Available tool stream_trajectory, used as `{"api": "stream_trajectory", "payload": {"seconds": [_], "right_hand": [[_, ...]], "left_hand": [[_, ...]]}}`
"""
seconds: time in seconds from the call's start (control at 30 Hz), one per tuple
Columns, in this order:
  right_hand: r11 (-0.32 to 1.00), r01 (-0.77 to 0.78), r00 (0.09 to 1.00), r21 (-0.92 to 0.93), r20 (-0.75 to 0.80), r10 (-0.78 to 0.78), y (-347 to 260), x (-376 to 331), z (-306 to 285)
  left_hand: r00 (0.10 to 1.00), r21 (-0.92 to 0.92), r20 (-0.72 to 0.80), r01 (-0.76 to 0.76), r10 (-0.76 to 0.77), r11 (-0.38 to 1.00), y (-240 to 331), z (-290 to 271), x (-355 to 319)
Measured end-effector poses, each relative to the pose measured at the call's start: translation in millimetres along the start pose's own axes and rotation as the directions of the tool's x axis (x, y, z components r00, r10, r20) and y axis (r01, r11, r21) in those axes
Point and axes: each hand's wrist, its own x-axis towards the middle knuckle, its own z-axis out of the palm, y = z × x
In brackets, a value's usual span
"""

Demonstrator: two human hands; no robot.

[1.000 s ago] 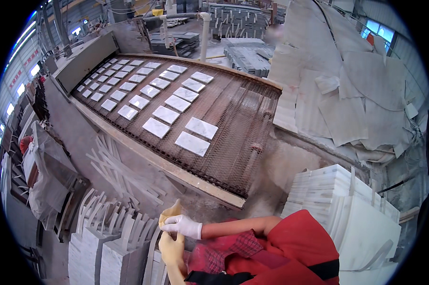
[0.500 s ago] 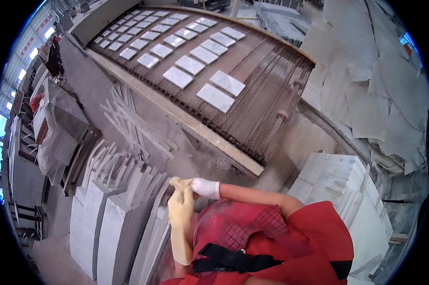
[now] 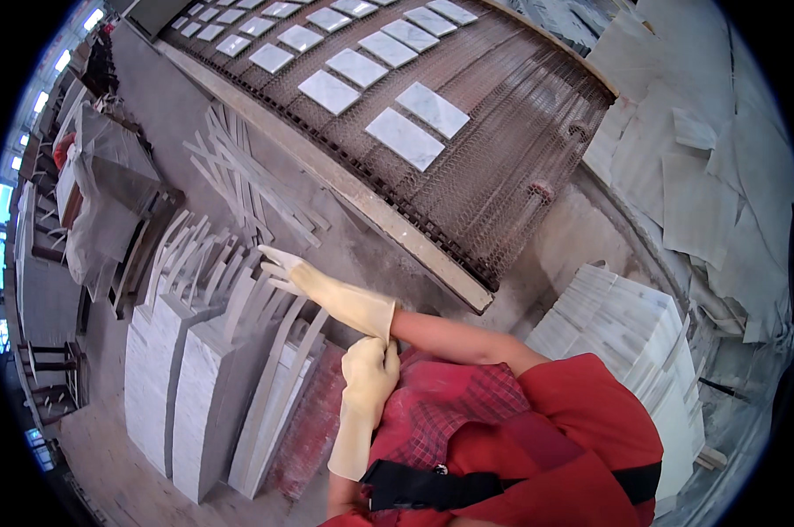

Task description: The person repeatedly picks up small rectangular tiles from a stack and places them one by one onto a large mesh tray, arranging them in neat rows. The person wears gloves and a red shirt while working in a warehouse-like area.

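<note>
My right hand [image 3: 284,270] wears a long yellow rubber glove and reaches out to the left with its fingers spread and nothing in them. The forearm behind it is bare. My left hand [image 3: 369,373], also in a yellow glove, is closed on the cuff of the right glove [image 3: 372,314] near the wrist. Both hands are in front of my red top and plaid apron [image 3: 441,413]. Below them stand stacks of white stone tiles on edge [image 3: 195,386].
A wire-mesh conveyor [image 3: 502,149] carries rows of white marble tiles [image 3: 406,138] across the top. Thin white strips [image 3: 239,176] lie on the floor beside its frame. A flat tile stack [image 3: 625,325] sits at the right, and large slabs [image 3: 713,176] beyond.
My head has tilted down, so the conveyor moved up in the view. My right hand has stretched out to the left, and my left hand has shifted to the right glove's cuff.
</note>
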Motion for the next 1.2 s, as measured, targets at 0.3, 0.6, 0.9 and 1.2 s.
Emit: {"api": "stream_trajectory", "payload": {"seconds": [0.3,0.6,0.9,1.2], "right_hand": [[0.976,0.17,0.985,0.139,0.008,-0.173,-43.4,2.9,-20.6],[0.773,0.153,0.94,-0.616,-0.151,-0.306,-171.8,-8.5,-82.4],[-0.386,-0.491,0.833,-0.781,-0.29,-0.472,-195.8,26.4,-236.5],[-0.443,-0.406,0.899,-0.799,-0.263,-0.35,-216.5,9.1,-236.4]], "left_hand": [[0.966,-0.129,0.088,-0.232,0.244,0.964,38.1,-12.4,24.0],[0.98,-0.447,-0.09,-0.197,0.175,0.873,95.3,-13.7,38.4],[0.958,-0.422,0.086,0.282,-0.272,0.861,70.2,-33.3,-7.8],[0.815,-0.634,0.16,0.517,-0.557,0.574,55.1,-24.5,-24.6]]}}
